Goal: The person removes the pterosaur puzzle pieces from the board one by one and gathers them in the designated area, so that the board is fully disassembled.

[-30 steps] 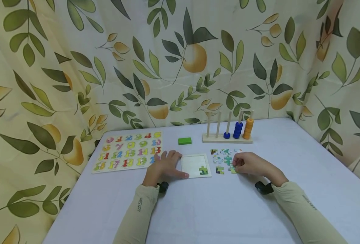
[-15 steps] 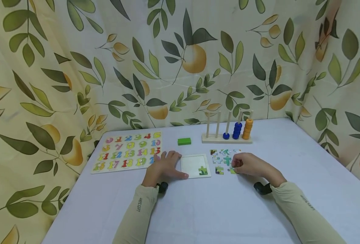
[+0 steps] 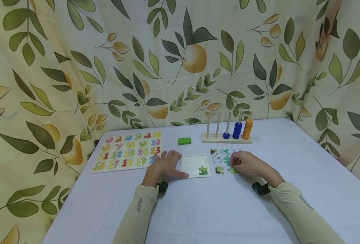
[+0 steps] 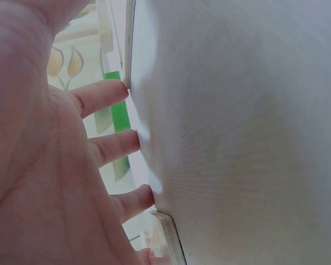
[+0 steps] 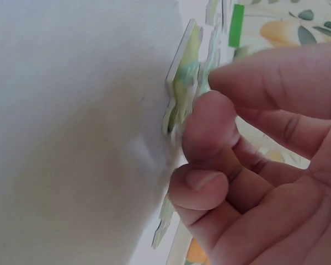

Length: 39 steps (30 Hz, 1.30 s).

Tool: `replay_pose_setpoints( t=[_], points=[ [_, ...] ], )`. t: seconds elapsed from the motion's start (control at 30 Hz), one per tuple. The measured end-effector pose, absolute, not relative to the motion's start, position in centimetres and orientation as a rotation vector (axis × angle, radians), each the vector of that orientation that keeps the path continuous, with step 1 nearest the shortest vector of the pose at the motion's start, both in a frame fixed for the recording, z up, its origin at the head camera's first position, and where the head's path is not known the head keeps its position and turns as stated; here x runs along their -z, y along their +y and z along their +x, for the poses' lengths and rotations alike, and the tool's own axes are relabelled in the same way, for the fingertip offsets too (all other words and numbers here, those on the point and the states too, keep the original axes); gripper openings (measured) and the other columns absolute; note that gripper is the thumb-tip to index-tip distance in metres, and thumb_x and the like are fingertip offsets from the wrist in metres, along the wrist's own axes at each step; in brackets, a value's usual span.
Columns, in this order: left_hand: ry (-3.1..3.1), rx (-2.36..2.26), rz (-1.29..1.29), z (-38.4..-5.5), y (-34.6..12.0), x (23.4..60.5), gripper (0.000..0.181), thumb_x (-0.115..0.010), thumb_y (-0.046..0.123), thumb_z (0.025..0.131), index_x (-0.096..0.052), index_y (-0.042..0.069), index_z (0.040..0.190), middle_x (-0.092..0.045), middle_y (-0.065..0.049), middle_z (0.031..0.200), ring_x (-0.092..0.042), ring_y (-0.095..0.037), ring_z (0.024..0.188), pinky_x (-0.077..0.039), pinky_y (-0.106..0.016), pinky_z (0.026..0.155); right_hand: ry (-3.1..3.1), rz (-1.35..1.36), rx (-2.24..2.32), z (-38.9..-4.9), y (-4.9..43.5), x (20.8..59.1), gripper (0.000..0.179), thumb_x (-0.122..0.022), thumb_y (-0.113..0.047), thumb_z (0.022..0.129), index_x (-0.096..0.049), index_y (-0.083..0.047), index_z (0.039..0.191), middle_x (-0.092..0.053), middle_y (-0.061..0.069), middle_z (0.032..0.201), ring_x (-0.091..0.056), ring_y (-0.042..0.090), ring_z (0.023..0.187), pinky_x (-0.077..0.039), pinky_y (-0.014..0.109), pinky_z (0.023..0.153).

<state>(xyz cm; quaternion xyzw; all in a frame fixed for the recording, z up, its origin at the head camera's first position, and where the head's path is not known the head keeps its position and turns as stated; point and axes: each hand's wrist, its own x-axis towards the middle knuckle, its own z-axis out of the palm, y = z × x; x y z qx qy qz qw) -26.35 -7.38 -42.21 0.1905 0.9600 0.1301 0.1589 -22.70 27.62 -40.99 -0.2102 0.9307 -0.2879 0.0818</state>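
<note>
In the head view a small white puzzle tray [image 3: 193, 163] lies mid-table, one green puzzle piece [image 3: 202, 170] in its lower right corner. My left hand [image 3: 164, 166] spreads round the tray's left side, the thumb at the lower corner and the index finger by the upper one. Several loose puzzle pieces [image 3: 219, 170] lie to the tray's right. Over the rightmost of them is my right hand [image 3: 244, 163], its fingers bent. In the right wrist view its fingertips [image 5: 207, 124] hang right by a piece [image 5: 182, 72]; I cannot tell whether one is pinched.
A number board [image 3: 128, 152] lies left of my left hand, its corner close under those fingers. Behind the tray are a green block [image 3: 184, 141] and a peg stand [image 3: 225, 139] with blue and orange beads. A patterned curtain [image 3: 180, 67] hangs behind the table.
My right hand has shifted slightly left over the loose pieces. The left hand and the tray stay where they were.
</note>
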Motion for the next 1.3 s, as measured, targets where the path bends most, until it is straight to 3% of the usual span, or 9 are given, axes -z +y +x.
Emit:
replay_pose_setpoints(
  t=[0.37,0.67,1.03,1.3],
  points=[
    [2.733,-0.393,0.545,-26.5,-7.4,42.2,0.097,-0.081,0.065,0.086,-0.043,0.019,0.162,-0.032,-0.01,0.171,-0.023,-0.044,0.157,-0.005,-0.075,0.123,2.828,-0.674,0.891,-23.4,25.0,40.6,0.003,-0.071,-0.002,0.098,-0.069,-0.004,0.097,-0.061,0.0,0.087,-0.054,0.019,0.081,-0.047,0.033,0.067],
    [2.73,-0.402,0.542,-26.3,-7.3,42.1,0.097,-0.082,0.065,0.086,-0.045,0.016,0.161,-0.034,-0.012,0.169,-0.024,-0.045,0.156,-0.007,-0.075,0.122,2.781,-0.853,0.904,-24.0,21.7,40.2,0.005,-0.071,0.001,0.095,-0.071,-0.002,0.099,-0.063,-0.001,0.089,-0.055,0.017,0.083,-0.049,0.034,0.073],
    [2.741,-0.371,0.537,-26.3,-7.3,42.0,0.097,-0.081,0.065,0.086,-0.044,0.018,0.162,-0.034,-0.011,0.17,-0.024,-0.045,0.156,-0.008,-0.075,0.122,2.719,-0.82,0.806,-24.8,19.1,40.5,0.018,-0.073,0.0,0.093,-0.076,0.003,0.11,-0.067,0.006,0.102,-0.061,0.02,0.092,-0.056,0.041,0.085],
    [2.733,-0.387,0.543,-26.6,-7.4,42.4,0.099,-0.082,0.066,0.085,-0.045,0.017,0.162,-0.034,-0.011,0.17,-0.026,-0.044,0.155,-0.007,-0.075,0.122,2.705,-0.792,0.737,-24.6,18.4,41.0,0.02,-0.08,-0.001,0.09,-0.076,0.004,0.108,-0.06,0.009,0.101,-0.057,0.02,0.087,-0.053,0.036,0.079]
  ],
)
